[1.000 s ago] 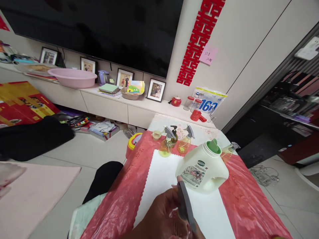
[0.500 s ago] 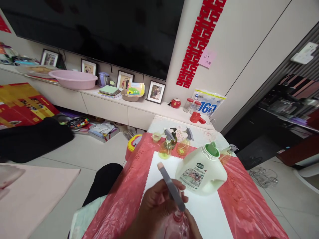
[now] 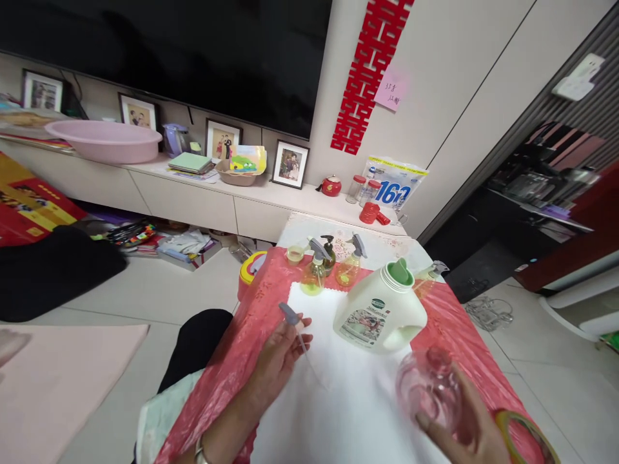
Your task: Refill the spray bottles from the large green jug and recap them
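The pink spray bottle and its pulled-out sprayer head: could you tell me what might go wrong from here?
The open pink bottle sits tilted in the right hand, so any liquid left could spill. The sprayer head in the left hand trails a thin tube that might drip on the white sheet.

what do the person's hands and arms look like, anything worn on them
Both are bare, with no gloves or sleeves in view. The left hand has a silvery metal bracelet at the wrist. The right hand shows no ring or band; its wrist is out of frame.
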Motion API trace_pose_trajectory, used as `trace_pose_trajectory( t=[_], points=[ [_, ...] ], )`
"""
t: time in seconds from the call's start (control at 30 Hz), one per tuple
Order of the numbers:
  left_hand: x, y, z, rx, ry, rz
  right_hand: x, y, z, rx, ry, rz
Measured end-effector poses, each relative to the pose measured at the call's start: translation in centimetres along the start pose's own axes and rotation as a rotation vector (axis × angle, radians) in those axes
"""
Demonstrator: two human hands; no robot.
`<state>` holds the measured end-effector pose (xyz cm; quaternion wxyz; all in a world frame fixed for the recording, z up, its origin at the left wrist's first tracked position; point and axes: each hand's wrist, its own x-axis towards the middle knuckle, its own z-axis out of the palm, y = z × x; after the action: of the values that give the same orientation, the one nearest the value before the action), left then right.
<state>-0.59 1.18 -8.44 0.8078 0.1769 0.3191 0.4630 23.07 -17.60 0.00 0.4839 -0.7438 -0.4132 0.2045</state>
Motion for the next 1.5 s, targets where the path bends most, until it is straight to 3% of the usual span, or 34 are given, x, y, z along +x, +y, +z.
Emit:
trace_pose_trajectory(
  t=[0.1,0.2,0.33,0.47,0.7,0.87,1.13,1.5],
  points=[
    [0.4,-2.3,-1.6,0.03,-0.05,-0.043,3.9,-2.8,-2.5,-0.233,0.09,-0.18],
    [0.7,-2.6,-2.5,-0.011,-0.114,-0.093,7.7,-4.4,-4.1,-0.547,0.181,-0.347],
    [0.9,-2.2,-3.0,-0.048,-0.164,-0.125,11.6,-5.7,-4.7,-0.783,0.206,-0.69],
    [1.0,-2.3,-3.3,-0.047,-0.18,-0.135,13.6,-7.1,-4.4,-0.925,0.202,-0.842],
    [1.2,-2.4,-3.5,-0.044,-0.189,-0.149,15.6,-8.3,-5.2,-1.134,0.15,-0.979],
    [1.1,-2.4,-3.5,-0.058,-0.196,-0.154,16.1,-9.3,-5.5,-1.297,0.149,-0.996],
    [1.1,-2.4,-3.3,-0.042,-0.191,-0.152,15.7,-11.4,-5.1,-1.374,0.162,-1.042],
    [1.0,-2.2,-3.0,-0.031,-0.186,-0.154,15.9,-12.2,-5.1,-1.429,0.143,-1.086]
  ],
)
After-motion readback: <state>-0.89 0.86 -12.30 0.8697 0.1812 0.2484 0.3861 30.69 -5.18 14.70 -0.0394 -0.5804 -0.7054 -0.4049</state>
